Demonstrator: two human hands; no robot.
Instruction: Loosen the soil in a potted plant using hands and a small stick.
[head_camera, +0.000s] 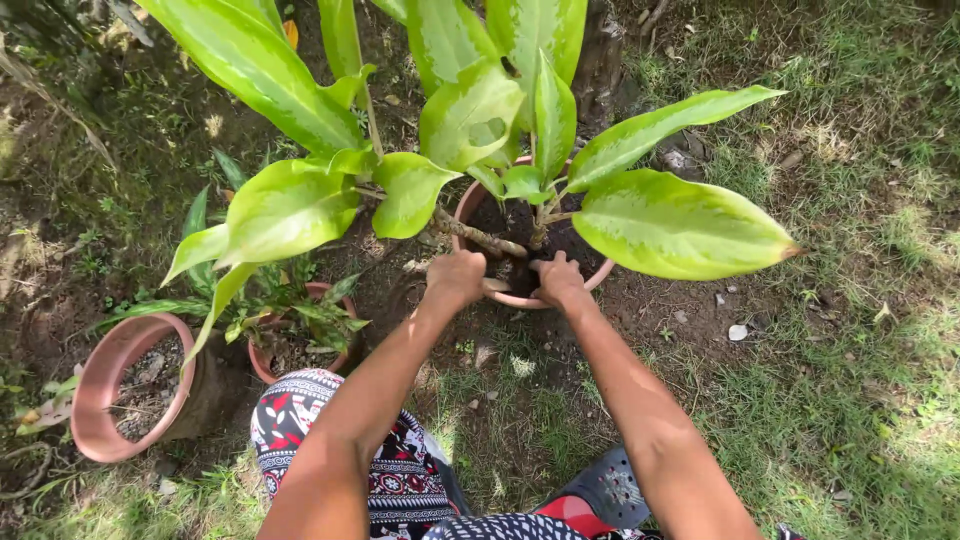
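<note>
Both hands, left and right, fingers curled shut on the near rim of the pot, which stands on bare soil; tilting could snap the leaning stem

No packages, labels, signs or screens show anywhere in this view — not near either hand, nor farther out. The surroundings (plants, pots, soil and grass) carry no printed surface of any kind.
</note>
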